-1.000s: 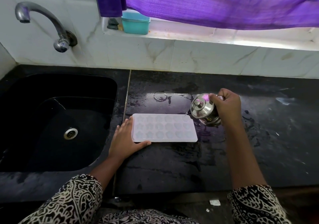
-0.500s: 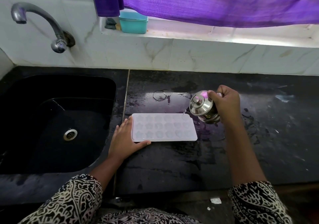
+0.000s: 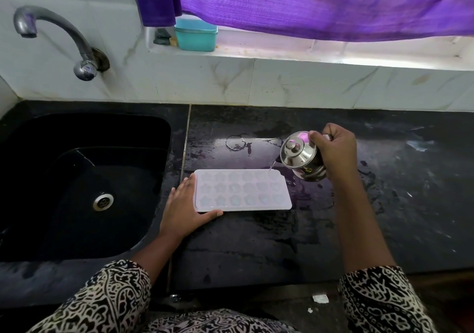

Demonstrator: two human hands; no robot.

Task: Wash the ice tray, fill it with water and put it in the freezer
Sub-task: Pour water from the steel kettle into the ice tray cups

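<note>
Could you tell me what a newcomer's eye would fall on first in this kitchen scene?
The shiny lidded steel pot, tilted in the right hand above the wet black counter, trickles water onto the far right corner of the pale ice tray. The left hand lies flat against the tray's left end, beside the black sink. Behind, a purple curtain hangs over the window ledge.

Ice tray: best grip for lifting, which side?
Probably both short ends of the ice tray, a hand from each side, fingers under the flat rim. It lies flat, open cavities up, being filled; lifting one end would likely spill. The left hand rests at its left end.
</note>
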